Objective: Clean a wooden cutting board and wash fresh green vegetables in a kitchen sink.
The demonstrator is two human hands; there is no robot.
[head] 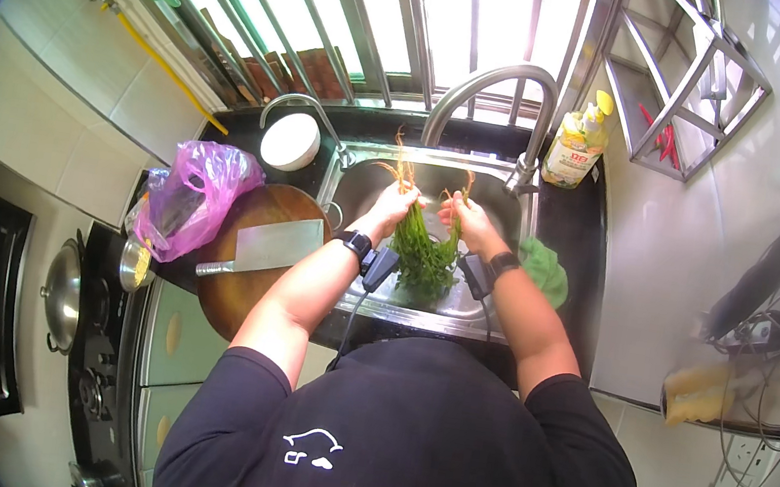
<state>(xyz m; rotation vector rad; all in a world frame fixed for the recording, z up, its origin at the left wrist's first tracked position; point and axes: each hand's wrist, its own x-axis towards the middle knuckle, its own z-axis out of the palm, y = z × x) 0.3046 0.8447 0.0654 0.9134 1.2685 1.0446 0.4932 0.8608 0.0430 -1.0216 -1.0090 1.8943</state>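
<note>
Over the stainless steel sink (477, 312), my left hand (393, 208) grips the root end of a bunch of leafy green herbs (424, 263). My right hand (465, 217) is closed around another part of the same greens, a little to the right. Thin brownish roots stick up past both hands, and the leaves hang down into the basin. Behind my right hand arches the sink's metal faucet (492, 72); no running water can be made out. Both wrists wear dark bands with small wired devices, which hide part of the basin.
Left of the sink, a cleaver (279, 246) lies on a round wooden cutting board (232, 303) beside a purple plastic bag (199, 194). A white bowl (290, 142) stands behind. At right are a soap bottle (573, 150) and a green cloth (543, 271).
</note>
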